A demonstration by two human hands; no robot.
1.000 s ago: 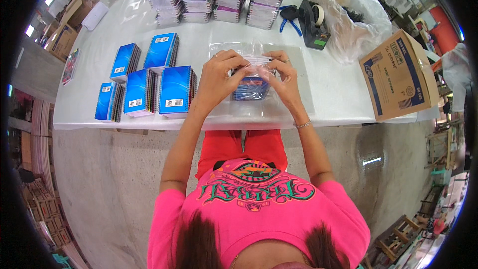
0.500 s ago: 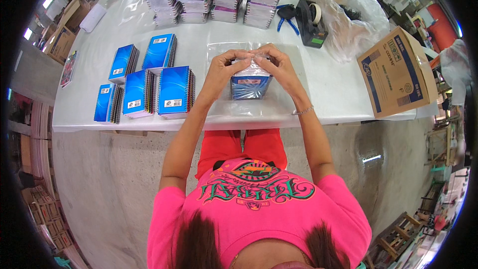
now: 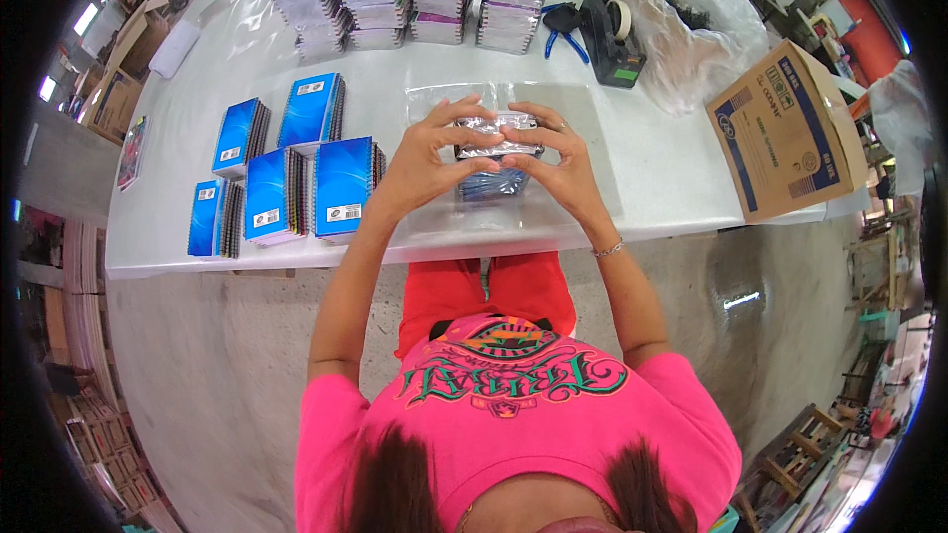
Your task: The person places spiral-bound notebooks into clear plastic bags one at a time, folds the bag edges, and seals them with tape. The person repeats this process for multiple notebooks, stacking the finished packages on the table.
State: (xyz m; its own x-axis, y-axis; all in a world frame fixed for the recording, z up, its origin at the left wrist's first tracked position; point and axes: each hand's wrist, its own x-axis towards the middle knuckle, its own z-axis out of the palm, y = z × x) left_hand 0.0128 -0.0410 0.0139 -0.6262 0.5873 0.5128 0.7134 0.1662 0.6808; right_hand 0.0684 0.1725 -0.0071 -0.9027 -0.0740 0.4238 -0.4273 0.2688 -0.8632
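Note:
At the table's near edge, my left hand (image 3: 434, 160) and my right hand (image 3: 555, 160) are both closed around a small stack of blue notebooks (image 3: 491, 188) in clear plastic. Fingers lie over the far part of its top, where the film is shiny and creased, and the thumbs press on the near side. Much of the stack is hidden under my hands. Beneath it is a flat clear plastic sheet (image 3: 583, 104). To the left stand several stacks of blue spiral notebooks (image 3: 341, 183) with white labels.
At the back stand tall piles of plastic-wrapped notebooks (image 3: 439, 0). Right of them are blue-handled pliers (image 3: 565, 32), a black tape dispenser (image 3: 607, 44) and a crumpled clear plastic bag (image 3: 681, 39). A cardboard box (image 3: 785, 143) sits at the table's right end.
My hands have spread from the bunched film at the far end to the stack's sides, with fingers over its top. The stack's far part now shows as shiny, flattened film.

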